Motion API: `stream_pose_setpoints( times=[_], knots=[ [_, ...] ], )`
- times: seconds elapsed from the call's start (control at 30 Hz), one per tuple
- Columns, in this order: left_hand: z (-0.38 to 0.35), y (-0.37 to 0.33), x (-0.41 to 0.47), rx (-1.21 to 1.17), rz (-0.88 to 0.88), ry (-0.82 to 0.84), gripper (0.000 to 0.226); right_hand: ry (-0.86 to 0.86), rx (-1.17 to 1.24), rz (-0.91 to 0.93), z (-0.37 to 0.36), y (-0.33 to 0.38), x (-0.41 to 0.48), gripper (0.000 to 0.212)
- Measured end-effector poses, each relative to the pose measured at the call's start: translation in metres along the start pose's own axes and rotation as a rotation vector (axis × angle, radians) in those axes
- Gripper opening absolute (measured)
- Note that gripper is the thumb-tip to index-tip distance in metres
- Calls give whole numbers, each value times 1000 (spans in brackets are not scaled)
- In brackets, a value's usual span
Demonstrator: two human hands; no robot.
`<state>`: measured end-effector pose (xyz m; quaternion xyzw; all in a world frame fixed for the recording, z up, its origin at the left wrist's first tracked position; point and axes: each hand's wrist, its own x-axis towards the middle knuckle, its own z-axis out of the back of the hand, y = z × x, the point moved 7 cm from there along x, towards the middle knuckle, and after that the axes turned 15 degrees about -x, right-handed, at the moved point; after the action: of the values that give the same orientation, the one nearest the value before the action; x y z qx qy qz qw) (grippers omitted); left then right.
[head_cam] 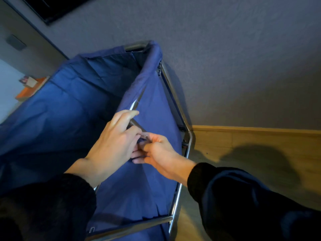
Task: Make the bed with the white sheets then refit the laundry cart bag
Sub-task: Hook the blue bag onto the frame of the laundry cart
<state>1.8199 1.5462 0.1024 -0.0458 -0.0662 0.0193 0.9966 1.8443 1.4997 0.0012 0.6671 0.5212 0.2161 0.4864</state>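
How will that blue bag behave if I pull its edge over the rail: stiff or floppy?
Likely floppy: the blue bag creases and sags between the frame rails. Probably light, since the left hand and right hand bunch its edge between their fingers. It may slide along the smooth metal.

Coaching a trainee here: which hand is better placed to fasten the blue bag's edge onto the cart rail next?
Likely the right hand: it pinches the blue bag at its metal ring, while the left hand holds fabric against the rail.
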Motion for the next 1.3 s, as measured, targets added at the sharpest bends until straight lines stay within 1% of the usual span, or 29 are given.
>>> stream_pose_setpoints(
  times=[0.03, 0.07, 0.13, 0.2, 0.23, 0.27, 0.3, 0.33, 0.4, 0.43, 0.53, 0.6, 0.63, 0.7, 0.77, 0.83, 0.9, 0.97, 1.07, 1.2, 1.3],
  knots=[
    [2, -1, -2, -50, 34, -34, 12, -7, -23, 5, 2, 7, -2, 37],
    [5, -2, -5, -96, 65, -74, 14, -14, -40, 9, 4, 14, -3, 39],
    [13, -4, -13, -168, 158, -172, 35, -36, -46, -2, 8, 26, -5, 40],
    [20, 2, -22, -256, 359, -261, 61, -43, -82, -13, 9, 40, -9, 35],
    [21, 10, -26, -293, 509, -267, 71, -36, -143, -18, 7, 46, -12, 34],
    [19, 17, -30, -273, 654, -233, 74, -19, -230, -27, 4, 52, -15, 32],
    [17, 19, -33, -200, 747, -174, 73, 7, -325, -37, -1, 57, -20, 31],
    [16, 18, -35, -129, 772, -120, 68, 26, -409, -56, -5, 60, -23, 31],
    [18, 10, -39, -74, 742, -99, 56, 8, -517, -80, -10, 62, -29, 35],
    [19, 6, -43, -73, 731, -110, 54, -38, -606, -52, -8, 64, -31, 37],
    [20, -6, -56, -73, 729, -103, 55, -254, -1094, 129, 1, 81, -40, 39],
    [20, -14, -68, -106, 735, -98, 55, -299, -1263, 302, -6, 92, -49, 40],
    [21, -18, -75, -107, 723, -106, 55, -302, -1337, 402, -11, 98, -53, 42],
    [24, -30, -91, -96, 683, -117, 54, -277, -1564, 554, -21, 103, -57, 47],
    [24, -39, -108, -97, 660, -98, 54, -190, -1783, 618, -27, 101, -57, 49],
    [25, -45, -125, -115, 654, -82, 55, -71, -1933, 639, -32, 95, -59, 49],
    [27, -51, -141, -116, 622, -69, 55, -10, -2004, 708, -38, 91, -66, 51],
    [27, -60, -156, -48, 550, -66, 55, 32, -2066, 756, -48, 86, -74, 50],
    [34, -67, -180, 35, 521, -98, 47, 98, -2123, 801, -67, 76, -85, 53],
    [37, -73, -214, 95, 534, -95, 50, 100, -2062, 905, -95, 64, -105, 50],
    [39, -75, -245, 111, 538, -84, 53, 66, -2053, 943, -117, 47, -123, 49]
  ],
)
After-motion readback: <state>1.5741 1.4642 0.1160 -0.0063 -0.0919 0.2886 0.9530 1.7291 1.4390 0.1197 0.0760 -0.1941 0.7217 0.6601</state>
